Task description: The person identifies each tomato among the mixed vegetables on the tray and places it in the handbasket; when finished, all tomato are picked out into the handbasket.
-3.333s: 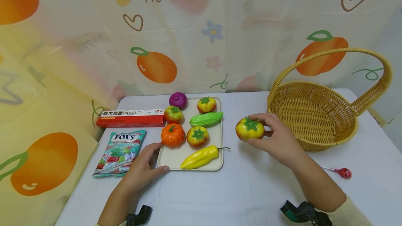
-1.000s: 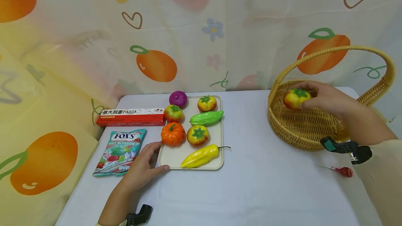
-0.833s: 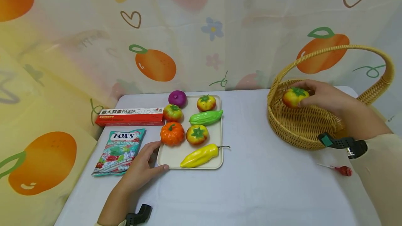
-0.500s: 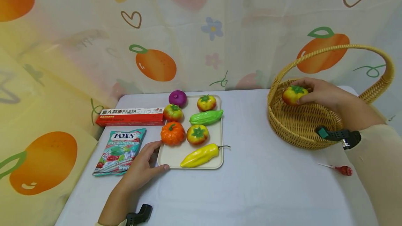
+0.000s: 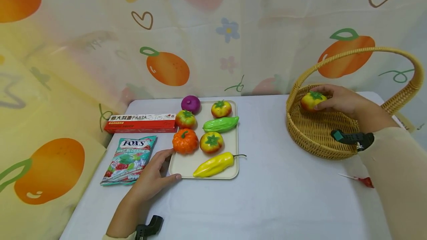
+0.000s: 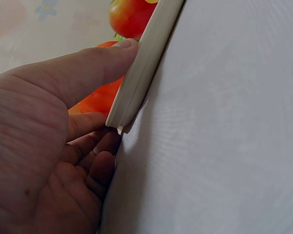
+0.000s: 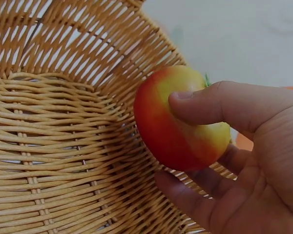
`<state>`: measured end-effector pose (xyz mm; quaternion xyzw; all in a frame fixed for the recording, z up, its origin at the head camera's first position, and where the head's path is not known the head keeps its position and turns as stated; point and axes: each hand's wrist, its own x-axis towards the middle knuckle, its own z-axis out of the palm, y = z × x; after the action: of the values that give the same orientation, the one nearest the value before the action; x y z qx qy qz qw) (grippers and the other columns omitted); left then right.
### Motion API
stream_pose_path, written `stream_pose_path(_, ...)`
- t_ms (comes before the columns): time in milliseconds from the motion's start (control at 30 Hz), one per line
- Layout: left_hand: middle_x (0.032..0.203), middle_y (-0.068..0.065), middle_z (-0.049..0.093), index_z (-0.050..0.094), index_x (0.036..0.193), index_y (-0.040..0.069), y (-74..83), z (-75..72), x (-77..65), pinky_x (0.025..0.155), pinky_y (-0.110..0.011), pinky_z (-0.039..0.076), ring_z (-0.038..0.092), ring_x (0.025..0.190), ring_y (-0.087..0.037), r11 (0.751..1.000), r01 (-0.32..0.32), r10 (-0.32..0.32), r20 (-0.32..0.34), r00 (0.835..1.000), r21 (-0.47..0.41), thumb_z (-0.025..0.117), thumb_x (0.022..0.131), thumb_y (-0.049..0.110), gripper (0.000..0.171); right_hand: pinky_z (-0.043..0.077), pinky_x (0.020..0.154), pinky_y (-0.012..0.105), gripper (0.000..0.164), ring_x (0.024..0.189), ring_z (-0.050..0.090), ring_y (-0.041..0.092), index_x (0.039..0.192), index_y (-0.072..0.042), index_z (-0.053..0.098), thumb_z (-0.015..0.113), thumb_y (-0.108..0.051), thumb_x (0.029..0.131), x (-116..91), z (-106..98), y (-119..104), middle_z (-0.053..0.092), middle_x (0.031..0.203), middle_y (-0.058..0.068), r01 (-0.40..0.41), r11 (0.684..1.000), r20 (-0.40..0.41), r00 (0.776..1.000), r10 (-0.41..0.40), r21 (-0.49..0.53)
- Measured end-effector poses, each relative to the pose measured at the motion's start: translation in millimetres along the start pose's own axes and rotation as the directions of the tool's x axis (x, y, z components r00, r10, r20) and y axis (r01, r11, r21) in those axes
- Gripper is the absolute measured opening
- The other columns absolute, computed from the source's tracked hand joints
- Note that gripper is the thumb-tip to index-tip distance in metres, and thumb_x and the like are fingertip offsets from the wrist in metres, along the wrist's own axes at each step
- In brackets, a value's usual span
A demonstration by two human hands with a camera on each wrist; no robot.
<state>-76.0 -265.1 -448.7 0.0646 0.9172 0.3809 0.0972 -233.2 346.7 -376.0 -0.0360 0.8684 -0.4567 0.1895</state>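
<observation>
My right hand [image 5: 340, 101] grips a yellow-and-red toy tomato [image 5: 312, 101] with a green leafy top, inside the wicker basket [image 5: 328, 147]. In the right wrist view the thumb presses one side of the tomato [image 7: 171, 131], with fingers behind and below it, close to the woven wall. My left hand [image 5: 153, 177] holds the near left corner of the beige tray [image 5: 230, 175], thumb on the front rim, fingers at the left side. On the tray lie a yellow pepper [image 5: 213, 165], an orange pumpkin [image 5: 185, 141], a green bitter melon [image 5: 221, 124], a purple onion [image 5: 191, 104] and several more tomatoes [image 5: 211, 142].
A red-and-white pasta box [image 5: 141, 123] lies left of the tray, with a teal candy bag [image 5: 128, 160] in front of it. A lollipop [image 5: 365, 182] lies near the basket, partly covered by the right sleeve. The basket's tall handle [image 5: 353, 52] arches over the right hand.
My right hand has carried the tomato from beside the tray rightward into the basket, where it now moves only slightly. The left hand stays at the tray's corner.
</observation>
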Motion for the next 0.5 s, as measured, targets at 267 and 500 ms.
stream_pose_path(267, 0.159, -0.011, 0.048, 0.046, 0.16, 0.013, 2.4, -0.3, 0.5, 0.114, -0.054, 0.047, 0.047, 0.147, -0.035, 0.999, 0.038, -0.038, -0.001, 0.999, 0.014, 0.094, 0.084, 0.029, 0.092, 0.055, 0.085, 0.027, 0.069, 0.117, 0.049, 0.027, 0.162, 0.001, 0.034, 0.069, -0.014, 0.104, 7.7, 1.3, 9.2, 0.036, 0.159, 0.028, -0.012, 0.997, -0.016, 1.0, 0.011, -0.07)
stream_pose_path(500, 0.159, -0.01, 0.049, 0.046, 0.16, 0.013, 2.9, -0.7, 0.5, 0.115, -0.055, 0.045, 0.047, 0.146, -0.034, 0.999, 0.035, -0.035, -0.004, 0.999, -0.001, 0.094, 0.084, 0.029, 0.091, 0.053, 0.083, 0.023, 0.069, 0.127, 0.046, 0.037, 0.163, -0.001, 0.034, 0.068, -0.016, 0.105, 9.9, 6.7, 15.8, 0.039, 0.156, 0.029, -0.016, 0.995, -0.03, 0.999, 0.013, -0.099)
